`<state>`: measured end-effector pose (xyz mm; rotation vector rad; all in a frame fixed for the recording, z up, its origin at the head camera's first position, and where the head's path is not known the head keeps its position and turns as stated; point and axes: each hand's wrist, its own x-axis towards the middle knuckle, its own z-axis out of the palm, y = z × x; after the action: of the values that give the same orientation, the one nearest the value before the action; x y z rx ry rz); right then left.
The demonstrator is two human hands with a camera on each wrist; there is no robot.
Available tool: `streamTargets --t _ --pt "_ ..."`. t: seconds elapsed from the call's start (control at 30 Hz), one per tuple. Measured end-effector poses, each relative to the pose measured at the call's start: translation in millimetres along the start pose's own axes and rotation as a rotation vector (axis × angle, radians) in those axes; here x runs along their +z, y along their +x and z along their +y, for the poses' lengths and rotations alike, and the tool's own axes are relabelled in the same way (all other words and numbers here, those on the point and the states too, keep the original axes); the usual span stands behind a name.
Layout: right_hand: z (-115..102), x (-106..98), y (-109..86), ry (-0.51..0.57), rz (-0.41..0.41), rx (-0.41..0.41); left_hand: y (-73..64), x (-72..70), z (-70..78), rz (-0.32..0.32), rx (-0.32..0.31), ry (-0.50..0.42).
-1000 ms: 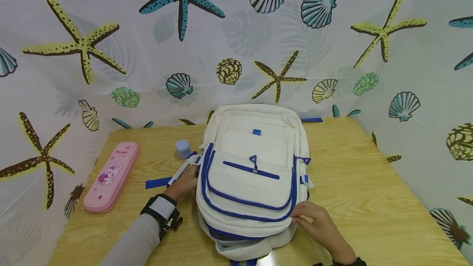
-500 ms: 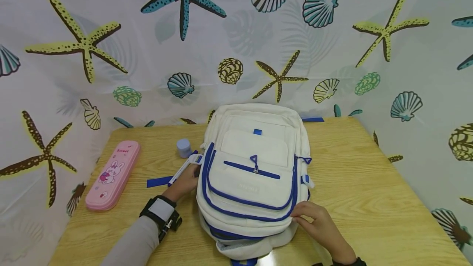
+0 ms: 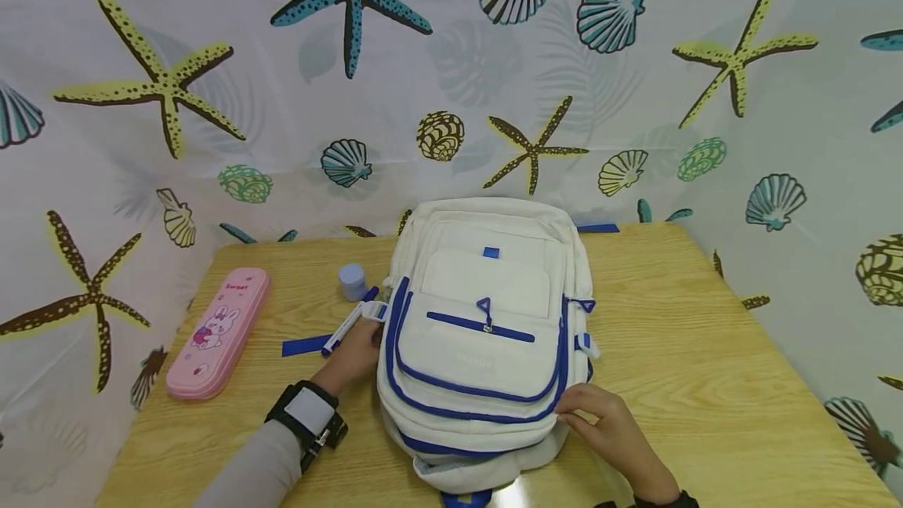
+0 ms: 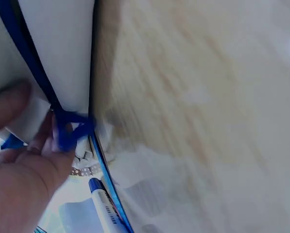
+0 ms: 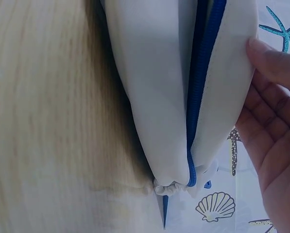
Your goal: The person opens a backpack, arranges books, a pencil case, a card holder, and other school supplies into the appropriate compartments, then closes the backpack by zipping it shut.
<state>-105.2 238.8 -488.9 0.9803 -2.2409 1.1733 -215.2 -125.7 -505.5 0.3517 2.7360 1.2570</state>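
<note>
A white backpack with blue zips lies on its back on the wooden table. At its left side is my left hand, its fingertips partly hidden by the bag in the head view. In the left wrist view, fingers of that hand hold a blue triangular zipper pull, with the thumb near the white fabric. My right hand pinches the bag's lower right edge. The right wrist view shows its thumb on the white panel beside a blue zip, the other fingers behind.
A pink pencil case lies at the left. Near the bag are a small pale-blue jar and a white pen with a blue cap. Blue straps stick out beside the bag. A patterned cloth hangs behind the table.
My left hand and the white buckle beside it have shifted slightly. The dark gap along the bag's lower front looks narrower. My right hand keeps its place.
</note>
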Motion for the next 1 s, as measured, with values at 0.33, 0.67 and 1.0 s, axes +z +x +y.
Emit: streamTargets --t 0.33,0.67,1.0 --pt "0 3 -1.5 -0.014 0.002 0.003 -12.8 1.0 1.1 -0.024 0.001 0.216" --pt "-26 0 17.4 -0.006 0.049 0.005 -26.8 -4.0 6.3 0.021 -0.01 0.215" --pt "-36 1 23.0 -0.083 0.043 0.094 -40.8 -4.3 7.6 0.067 -0.008 0.2"
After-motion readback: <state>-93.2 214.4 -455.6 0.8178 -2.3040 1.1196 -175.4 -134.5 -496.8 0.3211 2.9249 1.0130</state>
